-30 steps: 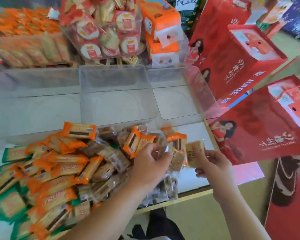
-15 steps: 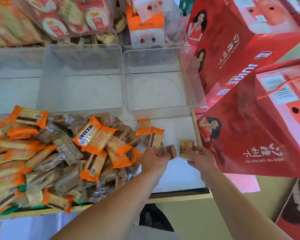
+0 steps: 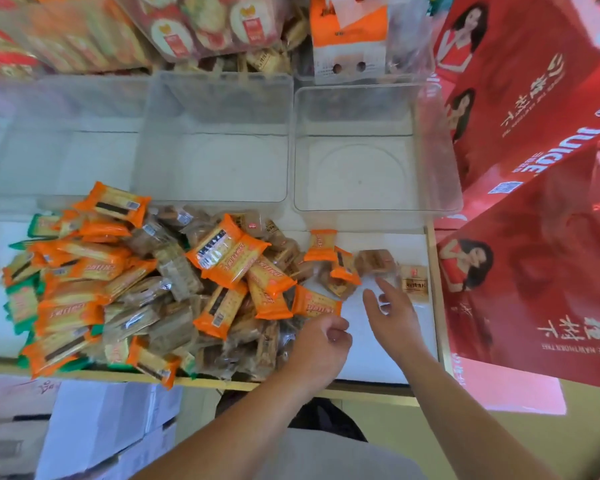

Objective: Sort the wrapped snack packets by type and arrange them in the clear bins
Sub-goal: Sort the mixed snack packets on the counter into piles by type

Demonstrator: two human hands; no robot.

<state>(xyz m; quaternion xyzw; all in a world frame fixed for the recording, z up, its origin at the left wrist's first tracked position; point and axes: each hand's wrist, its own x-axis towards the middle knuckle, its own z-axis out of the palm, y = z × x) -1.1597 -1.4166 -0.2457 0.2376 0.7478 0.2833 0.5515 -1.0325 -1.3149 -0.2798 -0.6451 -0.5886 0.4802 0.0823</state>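
A heap of wrapped snack packets (image 3: pixel 160 289) in orange, green and clear-brown wrappers covers the white counter. Behind it stand clear bins: a middle bin (image 3: pixel 215 102) and a right bin (image 3: pixel 371 102), both with bare floors. My left hand (image 3: pixel 321 344) hovers at the heap's right edge, fingers curled, holding nothing that I can see. My right hand (image 3: pixel 392 313) is beside it with fingers spread, just below a clear-brown packet (image 3: pixel 374 261) and a small tan packet (image 3: pixel 414 282) that lie on the counter.
Red juice gift bags (image 3: pixel 534 237) lean close on the right. Filled bins of snacks (image 3: pixel 205 26) and an orange box (image 3: pixel 349 36) stand behind the clear bins. A further clear bin (image 3: pixel 59 109) is at the left. Cardboard boxes (image 3: pixel 101 431) sit below the counter's wooden edge.
My right hand has let go of the small tan packet, which now lies on the counter. My left hand has released its clear-brown packet and drawn back. The view has shifted closer.
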